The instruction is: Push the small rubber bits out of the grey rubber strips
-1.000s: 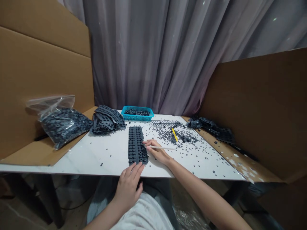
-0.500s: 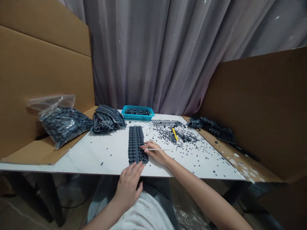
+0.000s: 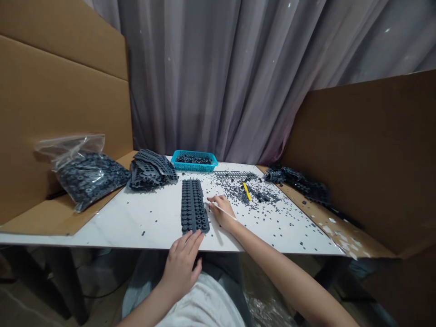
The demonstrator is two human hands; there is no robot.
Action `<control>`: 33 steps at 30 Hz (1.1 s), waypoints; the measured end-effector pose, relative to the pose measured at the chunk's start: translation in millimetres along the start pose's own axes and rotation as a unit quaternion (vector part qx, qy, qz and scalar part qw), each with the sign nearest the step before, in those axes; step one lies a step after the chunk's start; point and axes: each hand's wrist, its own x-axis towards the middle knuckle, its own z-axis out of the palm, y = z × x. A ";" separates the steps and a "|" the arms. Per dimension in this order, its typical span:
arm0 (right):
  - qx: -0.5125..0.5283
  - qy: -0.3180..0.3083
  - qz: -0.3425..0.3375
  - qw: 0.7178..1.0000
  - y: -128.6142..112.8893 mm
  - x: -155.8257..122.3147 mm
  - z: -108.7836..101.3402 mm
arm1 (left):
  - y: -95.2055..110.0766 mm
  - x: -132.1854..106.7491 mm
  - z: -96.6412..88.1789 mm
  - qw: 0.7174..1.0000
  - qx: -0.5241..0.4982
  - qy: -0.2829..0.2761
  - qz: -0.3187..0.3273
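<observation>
A dark grey rubber sheet [image 3: 192,204] with rows of round, ring-like parts lies lengthwise on the white table. The fingers of my left hand [image 3: 184,259] lie stretched out over its near end, with the thumb apart. Just right of the sheet, my right hand [image 3: 223,213] is closed on a thin white stick [image 3: 223,210], which slants across the hand. The stick's tip is close to the fingertips and too small to make out clearly. Small dark bits [image 3: 231,190] lie scattered beyond and right of my right hand.
A blue basket [image 3: 194,167] of dark parts stands at the back. To the left are stacked grey sheets [image 3: 153,165] and a clear bag [image 3: 91,177] of rings. A yellow tool [image 3: 247,191] lies among the bits. Cardboard walls [image 3: 368,159] flank the table [image 3: 136,227].
My right hand has moved off the sheet's right edge, slightly right, and the white stick has turned from nearly level to slanted. My left hand stays at the near end.
</observation>
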 end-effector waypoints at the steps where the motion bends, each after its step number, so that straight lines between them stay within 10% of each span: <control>1: 0.032 -0.001 -0.001 0.999 0.8 0.2 -0.1 | -0.1 -0.1 0.1 1.000 0.001 0.000 0.000; 15: 0.222 -0.097 -0.044 0.969 -3.1 2.7 4.0 | -0.7 -0.8 0.8 1.000 0.002 -0.006 -0.001; 28: 0.065 -0.098 -0.084 0.989 2.3 11.1 6.7 | -0.8 -1.0 1.2 1.000 0.004 0.001 0.004; 33: 0.028 -0.007 -0.001 1.000 14.5 18.9 11.0 | -0.4 -0.8 0.8 1.000 0.000 -0.005 0.000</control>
